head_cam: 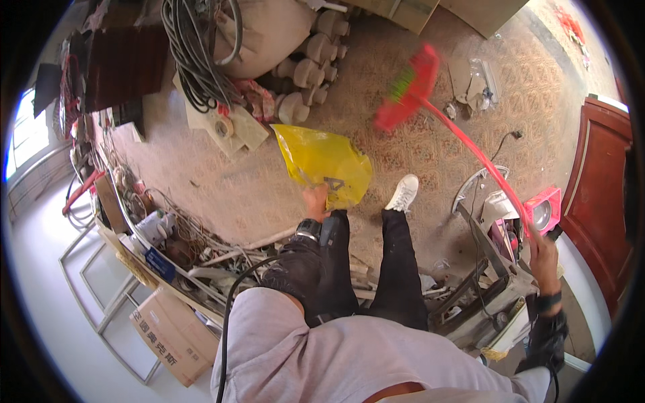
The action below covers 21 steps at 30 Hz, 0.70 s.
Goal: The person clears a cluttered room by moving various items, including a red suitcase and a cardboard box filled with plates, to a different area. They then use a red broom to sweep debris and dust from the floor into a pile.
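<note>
My left hand grips the edge of a yellow plastic bag that hangs in front of my left leg and bears printing. Off to the right, my right hand is closed around the end of a long red handle. That handle belongs to a red broom with some green bristles, blurred and tilted over the patterned floor. The broom head is apart from the bag, up and to its right. Between them and my body is my white shoe.
Coiled black cable and several white insulator-like pieces lie at the upper left. Clutter with wires lines the left side. A pink basket and a reddish-brown door stand right. Plastic scraps lie on the floor.
</note>
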### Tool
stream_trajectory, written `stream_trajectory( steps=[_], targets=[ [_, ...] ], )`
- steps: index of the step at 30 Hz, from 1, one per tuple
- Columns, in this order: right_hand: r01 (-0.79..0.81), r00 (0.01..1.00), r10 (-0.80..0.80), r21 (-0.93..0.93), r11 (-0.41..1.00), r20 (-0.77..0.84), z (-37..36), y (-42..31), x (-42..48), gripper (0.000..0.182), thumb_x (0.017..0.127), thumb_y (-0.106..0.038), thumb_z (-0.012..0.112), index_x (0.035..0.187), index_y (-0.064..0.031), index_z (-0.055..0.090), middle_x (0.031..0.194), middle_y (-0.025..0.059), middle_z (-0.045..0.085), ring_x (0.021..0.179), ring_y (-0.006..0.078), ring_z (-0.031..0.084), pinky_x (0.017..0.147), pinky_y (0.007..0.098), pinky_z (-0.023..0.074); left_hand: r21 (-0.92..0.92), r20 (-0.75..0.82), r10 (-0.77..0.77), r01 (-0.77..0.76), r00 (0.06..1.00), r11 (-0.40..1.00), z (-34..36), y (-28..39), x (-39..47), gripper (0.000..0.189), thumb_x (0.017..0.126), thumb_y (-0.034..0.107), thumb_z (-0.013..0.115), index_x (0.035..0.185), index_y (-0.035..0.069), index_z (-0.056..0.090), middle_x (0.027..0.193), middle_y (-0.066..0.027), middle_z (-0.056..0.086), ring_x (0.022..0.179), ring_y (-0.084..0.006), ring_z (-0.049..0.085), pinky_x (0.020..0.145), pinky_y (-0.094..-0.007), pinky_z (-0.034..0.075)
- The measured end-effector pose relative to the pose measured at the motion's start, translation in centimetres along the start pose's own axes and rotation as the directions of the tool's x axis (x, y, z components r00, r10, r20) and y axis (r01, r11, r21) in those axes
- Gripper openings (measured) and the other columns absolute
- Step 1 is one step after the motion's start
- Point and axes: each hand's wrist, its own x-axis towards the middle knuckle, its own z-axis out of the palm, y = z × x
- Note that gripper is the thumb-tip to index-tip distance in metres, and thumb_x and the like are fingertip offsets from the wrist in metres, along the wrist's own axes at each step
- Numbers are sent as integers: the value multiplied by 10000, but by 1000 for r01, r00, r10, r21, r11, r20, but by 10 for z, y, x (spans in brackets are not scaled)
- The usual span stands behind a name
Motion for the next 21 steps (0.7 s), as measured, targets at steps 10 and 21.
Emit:
stream_trajectory(
  steps=[10, 21],
  targets=[
    [6, 997, -15, 108, 994, 79, 54, 19, 73, 385, 824, -71, 497, 1202, -141, 519, 789, 251, 561, 715, 393, 562, 626, 417, 441, 348, -123, 384, -323, 915, 880, -1, 51, 21, 279, 498, 184, 620, 736, 55, 551, 710, -179, 540, 757, -415, 519, 564, -445, 397],
    [-235, 971, 232, 61, 970, 56, 3, 80, -119, 344, 857, -39, 443, 1193, -55, 515, 760, 239, 563, 626, 348, 564, 565, 386, 430, -400, -84, -377, 316, 922, 860, 117, 88, 191, 222, 690, 111, 589, 872, -7, 635, 796, -167, 649, 732, -274, 635, 616, -365, 462]
  ],
)
